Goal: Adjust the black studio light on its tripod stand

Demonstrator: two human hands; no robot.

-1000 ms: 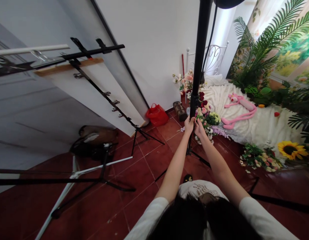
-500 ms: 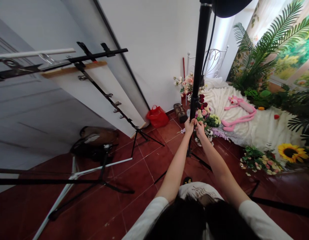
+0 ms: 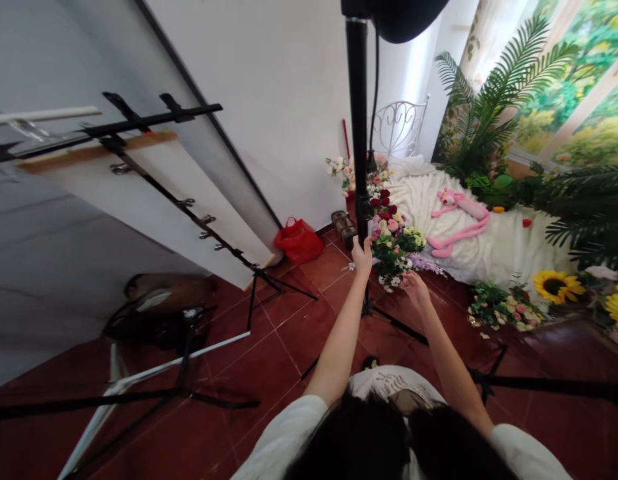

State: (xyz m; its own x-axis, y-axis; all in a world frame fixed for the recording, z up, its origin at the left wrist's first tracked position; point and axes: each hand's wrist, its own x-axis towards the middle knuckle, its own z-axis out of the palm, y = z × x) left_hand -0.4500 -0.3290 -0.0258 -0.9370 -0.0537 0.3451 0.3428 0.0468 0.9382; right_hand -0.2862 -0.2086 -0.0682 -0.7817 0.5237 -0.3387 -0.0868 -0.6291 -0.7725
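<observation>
A black light stand (image 3: 357, 120) rises upright in front of me, with a dark lamp head (image 3: 403, 17) on top and a cable hanging beside the pole. My left hand (image 3: 361, 255) is wrapped round the pole, below its black clamp (image 3: 363, 205). To the right of the pole, apart from it, my right hand (image 3: 415, 287) has its fingers loosely spread and holds nothing. Behind my hands stand bunches of artificial flowers (image 3: 389, 230). The stand's legs (image 3: 396, 323) spread on the red tiled floor (image 3: 299, 340).
Left, a white board (image 3: 199, 227) hangs with clips near other stands and a white pole (image 3: 189, 357). A red bag (image 3: 299, 241) lies by the wall. Right are a pink plush toy (image 3: 463, 213) on white fabric (image 3: 519, 247), a sunflower (image 3: 556, 287) and palm leaves (image 3: 499, 100).
My right hand has let go of the pole and moved right and down, its fingers opening. My left hand stays on the pole. The view has shifted slightly to the right.
</observation>
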